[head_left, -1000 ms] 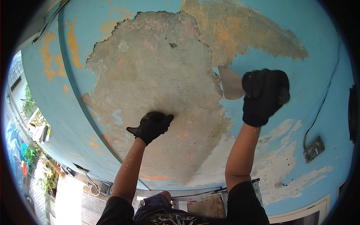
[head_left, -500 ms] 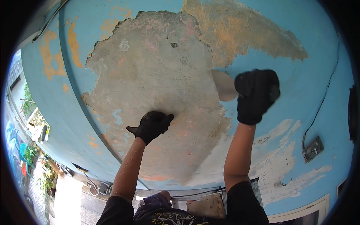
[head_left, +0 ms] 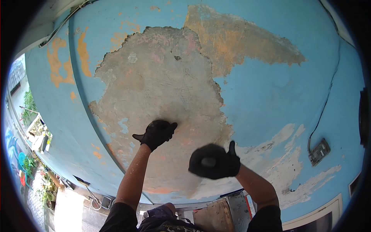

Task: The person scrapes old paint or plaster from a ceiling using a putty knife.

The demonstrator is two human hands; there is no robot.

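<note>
You are facing a blue wall [head_left: 266, 89], and its paint is peeling. A big gray patch [head_left: 170, 81] is filling the middle, showing rough, chipped edges, pink smudges and thin scratches. A tan and orange patch [head_left: 239, 40] is sitting at the far right of it.

Your left hand [head_left: 156, 133], in a black glove, is lying over the gray patch. Its fingers are bending, but you can't tell if they are holding anything. Your right hand [head_left: 214, 162], gloved too, is squeezing a handle [head_left: 209, 162], with the round end poking out by the patch's near right edge.

Half a second ago, this hand was farther away and more to the right, and a flat blade was showing. Now the blade is hiding. Your left hand is staying by the same spot.
</note>
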